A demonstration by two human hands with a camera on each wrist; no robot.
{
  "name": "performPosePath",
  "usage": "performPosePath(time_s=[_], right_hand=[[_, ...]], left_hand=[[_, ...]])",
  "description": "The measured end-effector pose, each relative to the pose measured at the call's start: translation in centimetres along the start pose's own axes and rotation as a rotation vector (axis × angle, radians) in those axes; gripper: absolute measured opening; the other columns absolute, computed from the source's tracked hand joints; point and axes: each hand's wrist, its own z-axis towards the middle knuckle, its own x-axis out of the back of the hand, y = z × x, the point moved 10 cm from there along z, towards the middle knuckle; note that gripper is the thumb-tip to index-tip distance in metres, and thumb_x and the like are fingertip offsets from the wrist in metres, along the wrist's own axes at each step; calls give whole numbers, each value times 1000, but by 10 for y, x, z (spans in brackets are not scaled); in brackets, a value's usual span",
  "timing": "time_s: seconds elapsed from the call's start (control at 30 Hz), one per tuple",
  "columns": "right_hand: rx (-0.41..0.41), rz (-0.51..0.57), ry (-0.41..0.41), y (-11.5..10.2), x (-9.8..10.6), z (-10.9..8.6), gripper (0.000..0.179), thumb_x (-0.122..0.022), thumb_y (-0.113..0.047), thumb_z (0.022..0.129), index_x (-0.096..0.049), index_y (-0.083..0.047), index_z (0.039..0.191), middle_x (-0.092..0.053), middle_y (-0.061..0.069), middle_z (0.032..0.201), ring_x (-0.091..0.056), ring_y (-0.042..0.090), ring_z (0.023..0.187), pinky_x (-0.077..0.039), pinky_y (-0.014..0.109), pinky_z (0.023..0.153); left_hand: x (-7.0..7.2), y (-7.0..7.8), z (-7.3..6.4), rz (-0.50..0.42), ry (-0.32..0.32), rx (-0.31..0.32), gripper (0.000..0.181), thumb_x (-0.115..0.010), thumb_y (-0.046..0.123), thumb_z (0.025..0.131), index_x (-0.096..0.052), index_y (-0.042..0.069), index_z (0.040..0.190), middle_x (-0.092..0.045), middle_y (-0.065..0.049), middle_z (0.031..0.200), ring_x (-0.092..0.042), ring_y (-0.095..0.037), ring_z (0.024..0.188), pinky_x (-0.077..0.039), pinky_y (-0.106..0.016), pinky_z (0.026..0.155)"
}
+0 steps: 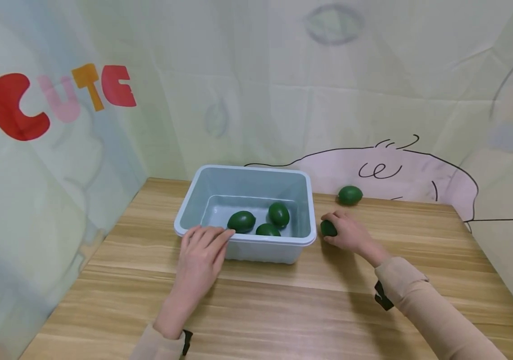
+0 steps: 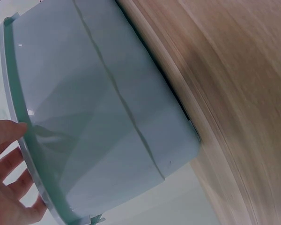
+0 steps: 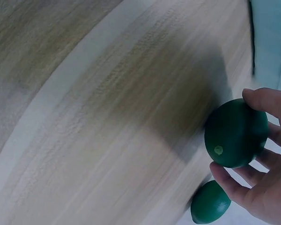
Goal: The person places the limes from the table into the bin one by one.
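A light blue plastic bin [image 1: 244, 238] stands on the wooden table, with three dark green limes [image 1: 241, 221] inside, one partly hidden by the near wall. My left hand [image 1: 202, 255] grips the bin's near rim toward its left corner; in the left wrist view, its fingertips meet the rim [image 2: 32, 164]. Just right of the bin, my right hand [image 1: 348, 232] holds another lime [image 3: 236, 133] between thumb and fingers, low over the table. One more lime [image 1: 350, 195] lies beyond that hand, near the table's back edge.
The wooden table [image 1: 274, 310] runs back to a printed cloth wall [image 1: 247, 115] with cartoon drawings. A second cloth side with coloured letters [image 1: 19, 106] borders the table on the left. Black bands show at both wrists.
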Motion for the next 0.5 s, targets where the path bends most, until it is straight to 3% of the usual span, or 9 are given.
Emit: performPosePath(time_s=[0.5], right_hand=[[-5,12,-27,1,-8,-1,54,-70,-24,76,-51,-11,125,-53,17,119,-53,35,103,-48,50,81]], left_hand=[[1,1,1,-5,-1,1,25,-63,12,84,-67,16,108,-66,-2,101,-55,-22,100,-33,-45,99]])
